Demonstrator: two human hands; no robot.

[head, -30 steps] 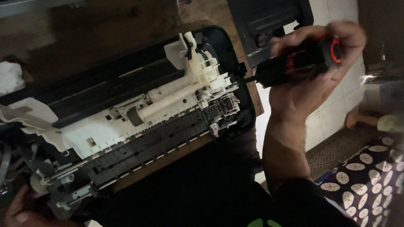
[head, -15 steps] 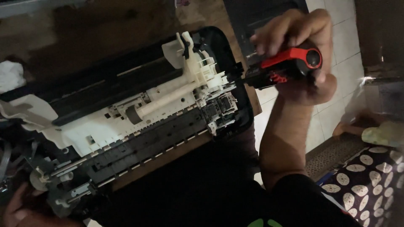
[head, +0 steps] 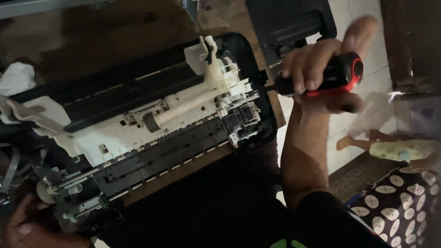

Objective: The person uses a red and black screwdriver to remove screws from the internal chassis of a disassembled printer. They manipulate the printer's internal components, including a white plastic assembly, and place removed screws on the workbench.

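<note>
An opened printer (head: 151, 124) lies across a wooden table, its white plastic frame, roller shaft and black rails bare. My right hand (head: 321, 78) grips a red and black screwdriver (head: 335, 76) held level, its tip against the printer's right end near the black casing. My left hand (head: 27, 225) rests at the lower left, touching the printer's left end beside a small white gear (head: 45, 190). Part of that hand is cut off by the frame edge.
A white cloth (head: 18, 80) lies at the left by the printer. A dark printer cover (head: 289, 20) sits at the top right. To the right are pale floor tiles, a doll (head: 390, 149) and a patterned fabric (head: 404, 206).
My right hand has turned on the screwdriver handle, its fingers regripping, while the tool stays against the printer's right end. The left hand has shifted slightly at the lower left.
</note>
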